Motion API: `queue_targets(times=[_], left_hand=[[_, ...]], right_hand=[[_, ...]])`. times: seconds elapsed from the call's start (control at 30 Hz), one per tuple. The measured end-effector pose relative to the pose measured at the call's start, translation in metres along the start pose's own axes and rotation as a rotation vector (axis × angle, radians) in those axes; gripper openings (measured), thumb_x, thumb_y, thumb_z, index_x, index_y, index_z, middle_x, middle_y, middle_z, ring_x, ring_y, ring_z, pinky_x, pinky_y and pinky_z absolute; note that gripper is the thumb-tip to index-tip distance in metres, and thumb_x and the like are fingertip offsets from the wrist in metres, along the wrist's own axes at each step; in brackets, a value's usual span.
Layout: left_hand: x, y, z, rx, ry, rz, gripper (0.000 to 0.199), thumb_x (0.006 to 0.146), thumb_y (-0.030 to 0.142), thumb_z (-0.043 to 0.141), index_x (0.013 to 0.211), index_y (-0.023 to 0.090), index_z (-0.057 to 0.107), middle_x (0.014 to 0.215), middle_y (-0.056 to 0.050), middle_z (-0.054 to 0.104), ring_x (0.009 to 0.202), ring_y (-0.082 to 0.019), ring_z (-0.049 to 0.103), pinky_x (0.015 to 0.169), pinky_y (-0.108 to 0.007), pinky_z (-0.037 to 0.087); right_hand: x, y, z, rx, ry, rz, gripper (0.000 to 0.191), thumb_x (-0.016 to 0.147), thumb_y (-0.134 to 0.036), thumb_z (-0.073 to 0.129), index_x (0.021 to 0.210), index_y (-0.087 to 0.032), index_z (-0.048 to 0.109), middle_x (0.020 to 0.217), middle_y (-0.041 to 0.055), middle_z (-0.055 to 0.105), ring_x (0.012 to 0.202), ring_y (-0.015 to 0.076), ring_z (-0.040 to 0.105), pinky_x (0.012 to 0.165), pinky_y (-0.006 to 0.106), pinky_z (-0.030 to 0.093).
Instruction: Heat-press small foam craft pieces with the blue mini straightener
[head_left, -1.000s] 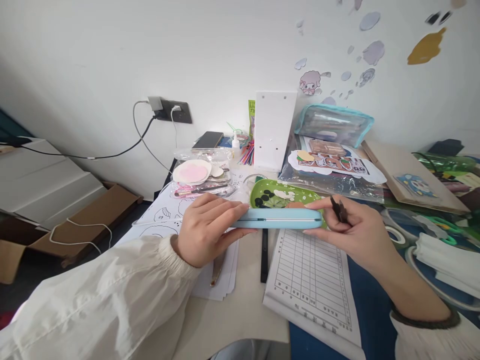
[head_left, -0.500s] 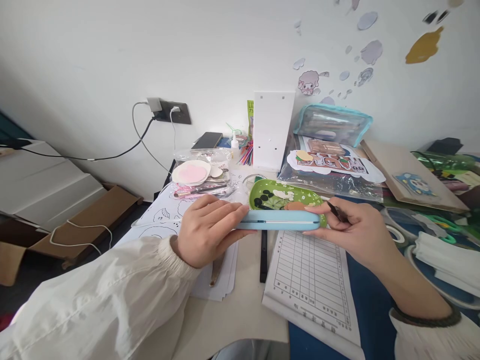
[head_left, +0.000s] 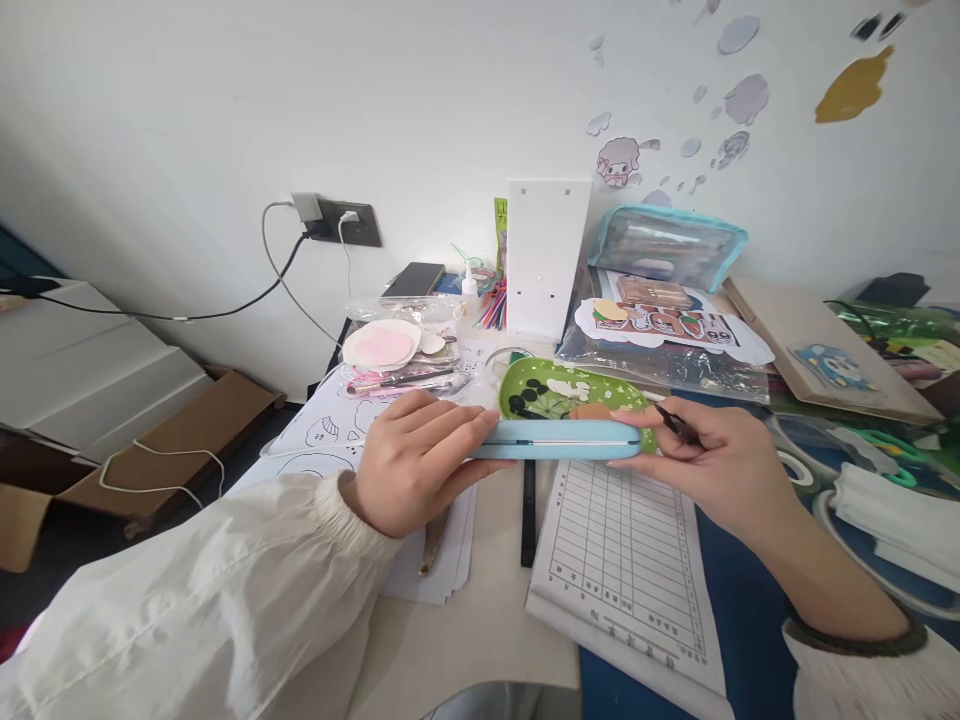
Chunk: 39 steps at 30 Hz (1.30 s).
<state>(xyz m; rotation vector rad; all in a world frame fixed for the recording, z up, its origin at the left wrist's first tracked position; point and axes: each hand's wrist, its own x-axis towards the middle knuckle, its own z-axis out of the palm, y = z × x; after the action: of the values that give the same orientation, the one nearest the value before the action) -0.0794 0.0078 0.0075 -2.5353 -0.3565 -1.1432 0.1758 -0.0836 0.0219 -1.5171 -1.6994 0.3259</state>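
Observation:
My left hand (head_left: 424, 460) is closed around the left end of a slim light-blue clamp-like device (head_left: 562, 438) that looks like a small hair straightener. A narrow slit runs along its side, and its two halves lie together. My right hand (head_left: 720, 465) pinches the rounded right end between thumb and fingers. A dark pointed tool (head_left: 679, 427), its kind unclear, is tucked in the same hand. Just behind the device sits a green tray (head_left: 517, 378) with black and white cut pieces and something orange-brown. Below lies a sheet with a printed grid (head_left: 622, 560).
A white upright stand (head_left: 547, 260) rises at the back. On the left are a plastic bag with pink-and-white rounds (head_left: 382, 345) and drawn sheets (head_left: 319, 430). A clear pouch (head_left: 667, 245), a board (head_left: 832, 350) and a tape roll (head_left: 795, 470) are on the right.
Both hands keep the same hold on the blue device, which stays in place. Only the view has shifted very slightly.

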Motion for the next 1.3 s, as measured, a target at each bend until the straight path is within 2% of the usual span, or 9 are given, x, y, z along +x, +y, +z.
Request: queue_targets(times=[0.1, 0.3, 0.4, 0.57, 0.7, 0.8, 0.97, 1.13, 1.3], left_hand=[[-0.0002, -0.0002, 0.0003, 0.0, -0.005, -0.004, 0.03, 0.08, 0.036, 0.066, 0.1, 0.017, 0.054, 0.076, -0.004, 0.071, 0.063, -0.015, 0.063, 0.058, -0.028, 0.045], [-0.0009, -0.0016, 0.0014, -0.024, -0.019, -0.031, 0.033, 0.076, 0.035, 0.069, 0.098, 0.015, 0.054, 0.076, -0.005, 0.07, 0.066, -0.017, 0.063, 0.06, -0.03, 0.045], [-0.0009, -0.0015, 0.0008, -0.019, -0.022, -0.002, 0.033, 0.077, 0.034, 0.069, 0.099, 0.014, 0.055, 0.076, -0.005, 0.07, 0.064, -0.017, 0.063, 0.059, -0.03, 0.044], [-0.0004, -0.0006, -0.0003, -0.005, -0.017, 0.012, 0.03, 0.08, 0.034, 0.066, 0.1, 0.015, 0.054, 0.076, -0.005, 0.071, 0.063, -0.016, 0.063, 0.058, -0.029, 0.044], [-0.0002, -0.0009, 0.0002, -0.013, -0.023, -0.013, 0.03, 0.079, 0.036, 0.066, 0.099, 0.016, 0.054, 0.075, -0.004, 0.07, 0.063, -0.016, 0.063, 0.059, -0.029, 0.044], [-0.0001, -0.0013, 0.0007, -0.026, -0.036, -0.045, 0.032, 0.078, 0.036, 0.067, 0.099, 0.016, 0.053, 0.075, -0.005, 0.069, 0.065, -0.017, 0.063, 0.06, -0.029, 0.044], [0.0, -0.0004, -0.0001, -0.025, -0.043, -0.01, 0.029, 0.08, 0.034, 0.065, 0.1, 0.017, 0.053, 0.077, -0.004, 0.07, 0.064, -0.017, 0.062, 0.059, -0.029, 0.044], [0.0007, -0.0002, 0.0001, -0.021, -0.063, -0.045, 0.029, 0.08, 0.036, 0.064, 0.098, 0.017, 0.052, 0.075, -0.004, 0.069, 0.065, -0.017, 0.061, 0.059, -0.03, 0.044], [-0.0016, -0.0006, 0.0032, -0.026, -0.083, -0.026, 0.027, 0.082, 0.034, 0.063, 0.099, 0.016, 0.052, 0.078, -0.005, 0.069, 0.066, -0.017, 0.062, 0.059, -0.03, 0.043]], right_hand=[[0.0005, -0.0008, -0.0005, -0.009, -0.012, -0.004, 0.027, 0.071, -0.046, 0.067, 0.074, -0.019, 0.066, 0.047, -0.0088, 0.025, 0.042, 0.009, 0.027, 0.041, 0.024, 0.027], [-0.0007, 0.0025, -0.0004, 0.022, -0.074, -0.015, 0.019, 0.073, -0.035, 0.067, 0.086, -0.022, 0.062, 0.052, -0.0096, 0.023, 0.047, 0.0094, 0.026, 0.045, 0.023, 0.027], [-0.0014, 0.004, -0.0001, 0.008, -0.047, -0.031, 0.014, 0.071, -0.031, 0.069, 0.075, -0.022, 0.059, 0.05, -0.0097, 0.024, 0.046, 0.0089, 0.024, 0.045, 0.022, 0.026], [-0.0015, 0.0054, 0.0006, 0.015, -0.025, -0.041, 0.021, 0.07, -0.034, 0.069, 0.063, -0.021, 0.054, 0.047, -0.0092, 0.026, 0.043, 0.0086, 0.026, 0.042, 0.022, 0.026], [-0.0013, 0.003, 0.0003, -0.004, -0.051, -0.031, 0.015, 0.072, -0.033, 0.068, 0.076, -0.022, 0.059, 0.047, -0.0097, 0.028, 0.042, 0.0088, 0.028, 0.043, 0.022, 0.029], [-0.0011, 0.0004, 0.0001, 0.001, -0.066, -0.025, 0.019, 0.073, -0.028, 0.067, 0.09, -0.023, 0.061, 0.049, -0.0099, 0.03, 0.043, 0.0091, 0.03, 0.044, 0.021, 0.031], [-0.0005, 0.0002, 0.0006, -0.014, -0.04, -0.052, 0.014, 0.071, -0.029, 0.07, 0.07, -0.023, 0.058, 0.046, -0.0093, 0.031, 0.041, 0.0084, 0.029, 0.041, 0.021, 0.03], [0.0002, 0.0001, 0.0005, -0.022, -0.059, -0.068, 0.016, 0.073, -0.027, 0.068, 0.087, -0.023, 0.061, 0.046, -0.0102, 0.032, 0.041, 0.0087, 0.031, 0.042, 0.021, 0.031], [0.0009, 0.0009, 0.0008, -0.035, -0.063, -0.076, 0.012, 0.072, -0.027, 0.07, 0.075, -0.023, 0.059, 0.046, -0.0098, 0.028, 0.041, 0.0087, 0.031, 0.041, 0.021, 0.031]])
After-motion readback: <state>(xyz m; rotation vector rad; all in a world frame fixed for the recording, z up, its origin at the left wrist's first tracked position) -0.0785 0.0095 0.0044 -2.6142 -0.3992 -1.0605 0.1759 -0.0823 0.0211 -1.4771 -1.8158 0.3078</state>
